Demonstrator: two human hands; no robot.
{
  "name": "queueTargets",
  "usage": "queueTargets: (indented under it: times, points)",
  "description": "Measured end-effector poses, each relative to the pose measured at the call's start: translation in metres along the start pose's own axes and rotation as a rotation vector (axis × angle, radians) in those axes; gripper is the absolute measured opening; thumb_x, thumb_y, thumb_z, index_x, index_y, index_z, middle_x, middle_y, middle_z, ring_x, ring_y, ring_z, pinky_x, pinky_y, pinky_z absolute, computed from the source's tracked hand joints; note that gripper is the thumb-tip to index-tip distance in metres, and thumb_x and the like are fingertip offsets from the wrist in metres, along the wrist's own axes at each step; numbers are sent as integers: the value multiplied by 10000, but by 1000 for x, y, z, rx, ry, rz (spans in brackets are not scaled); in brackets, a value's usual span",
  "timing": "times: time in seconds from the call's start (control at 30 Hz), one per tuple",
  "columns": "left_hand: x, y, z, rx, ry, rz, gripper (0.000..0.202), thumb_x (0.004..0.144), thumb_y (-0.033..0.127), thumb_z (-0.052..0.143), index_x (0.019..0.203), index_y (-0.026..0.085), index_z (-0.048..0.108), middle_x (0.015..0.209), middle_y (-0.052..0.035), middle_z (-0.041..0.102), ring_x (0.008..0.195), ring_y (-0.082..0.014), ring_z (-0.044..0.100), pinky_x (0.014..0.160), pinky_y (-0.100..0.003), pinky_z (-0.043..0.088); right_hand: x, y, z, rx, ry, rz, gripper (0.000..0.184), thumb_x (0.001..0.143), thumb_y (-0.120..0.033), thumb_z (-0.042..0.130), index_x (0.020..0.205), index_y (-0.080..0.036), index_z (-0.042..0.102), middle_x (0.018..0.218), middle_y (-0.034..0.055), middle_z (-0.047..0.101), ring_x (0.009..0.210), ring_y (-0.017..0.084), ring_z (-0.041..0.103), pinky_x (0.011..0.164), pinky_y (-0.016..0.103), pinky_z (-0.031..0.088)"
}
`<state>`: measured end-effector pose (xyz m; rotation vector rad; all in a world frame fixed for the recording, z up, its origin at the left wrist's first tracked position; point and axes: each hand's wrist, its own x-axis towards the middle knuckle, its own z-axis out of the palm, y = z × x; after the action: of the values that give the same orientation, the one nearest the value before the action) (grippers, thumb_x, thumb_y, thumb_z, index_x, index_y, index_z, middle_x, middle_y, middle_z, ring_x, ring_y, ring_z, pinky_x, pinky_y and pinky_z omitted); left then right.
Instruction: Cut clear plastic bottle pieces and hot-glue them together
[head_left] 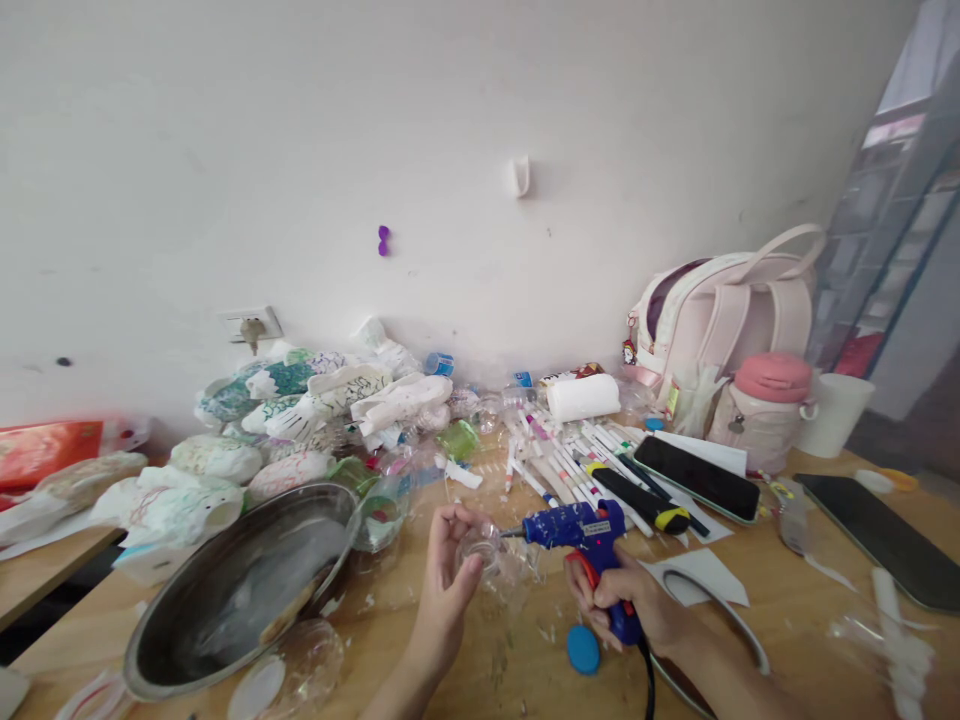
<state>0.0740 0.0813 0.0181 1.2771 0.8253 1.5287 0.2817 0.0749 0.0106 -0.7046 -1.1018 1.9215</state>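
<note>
My left hand [451,570] is closed around a clear plastic bottle piece [491,558], its round neck turned up beside my thumb. In my right hand [637,600] is a blue glue gun [577,525], gripped by its handle, with a finger at the red trigger. The metal nozzle points left and meets or nearly meets the rim of the plastic piece; whether they touch I cannot tell. A black cord runs down from the handle. Just below the gun lies a blue bottle cap [583,650] on the wooden table [502,680].
Left stands a metal basin [247,590] with cloudy water. Paper-covered, painted bottles [315,400] pile up behind it. Several markers [555,460], a black-and-yellow cutter [637,497] and phones [697,478] lie to the right. A pink backpack [727,320] and pink-lidded flask [765,410] stand behind.
</note>
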Motion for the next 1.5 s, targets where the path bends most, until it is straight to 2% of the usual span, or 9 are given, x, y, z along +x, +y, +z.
queueTargets:
  times: [0.23,0.43,0.63,0.8,1.0,1.13,1.5]
  points:
    - [-1,0,0,-8,23,-42,510,681,581,658,1004,253,439,913,-30,596,876,-244,598,735,-355,481,0,1,-1,-41,18,-1,125,512,-234,511,602,-153,542,468,-40,454,320,58,360,299,171,268]
    - [-3,0,-1,-54,23,-62,525,694,564,637,1076,273,425,961,-25,583,877,-230,578,727,-333,476,-1,2,-3,-53,38,16,122,530,-233,513,618,-156,547,466,-45,453,332,60,364,316,172,277]
    - [-3,-4,-3,-35,4,-19,515,738,540,617,1118,295,370,996,-20,562,928,-223,557,785,-344,463,-1,1,-3,-49,57,24,119,515,-229,519,608,-158,542,467,-43,456,331,62,361,311,174,277]
    - [-1,-5,-3,0,29,12,494,742,545,622,1094,294,383,954,-10,582,915,-211,572,779,-329,466,0,4,-4,-25,86,18,108,502,-223,517,593,-166,532,492,-44,456,350,63,360,303,167,290]
    - [-1,-5,-4,56,55,9,451,770,498,619,1087,279,384,994,-38,601,973,-229,585,836,-371,469,2,1,-2,-5,93,20,101,485,-223,519,569,-167,526,510,-39,453,356,62,360,295,167,300]
    - [0,-4,-3,90,85,47,438,760,507,625,1052,268,404,934,-27,607,953,-227,599,807,-345,471,1,0,-1,-3,89,18,101,478,-221,516,564,-168,526,489,-44,447,345,58,345,292,163,292]
    - [2,-5,-5,199,89,44,414,785,496,605,1051,263,390,941,-14,578,952,-195,577,830,-329,443,1,2,-3,-20,98,27,99,499,-218,515,579,-164,538,460,-46,449,331,60,350,302,168,288]
